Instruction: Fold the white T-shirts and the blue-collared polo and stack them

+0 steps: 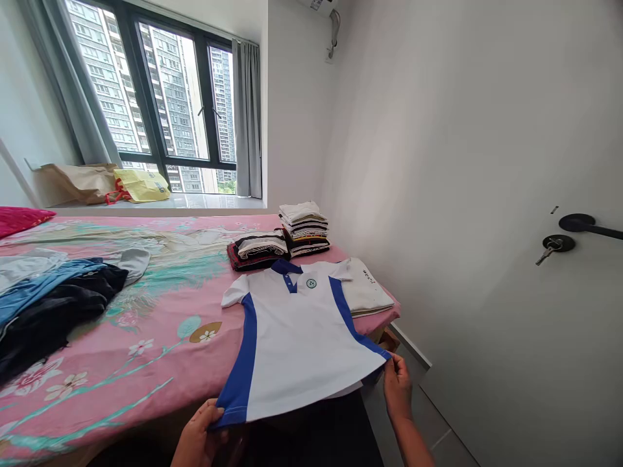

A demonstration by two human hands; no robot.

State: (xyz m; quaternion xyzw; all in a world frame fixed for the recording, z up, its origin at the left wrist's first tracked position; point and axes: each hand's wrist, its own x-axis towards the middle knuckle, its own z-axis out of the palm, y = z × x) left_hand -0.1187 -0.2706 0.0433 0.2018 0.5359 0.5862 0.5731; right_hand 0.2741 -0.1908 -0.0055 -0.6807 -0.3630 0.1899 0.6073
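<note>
A white polo shirt (296,337) with blue side panels and a blue collar lies face up, its upper part spread on the bed and its hem stretched out past the bed's near edge. My left hand (200,428) pinches the hem's left corner. At the right corner of the hem, my right hand (398,386) is closed on the blue edge. The shirt's right sleeve overlaps a folded white garment (367,292) with dark lettering. Just beyond the collar sits a low pile of folded dark and striped clothes (257,250).
A taller stack of folded clothes (305,230) stands by the wall. Loose blue, black and grey clothes (58,292) lie on the floral pink bedsheet (160,331) at left. Paper bags (141,185) rest on the windowsill. A door handle (588,225) with keys is at right.
</note>
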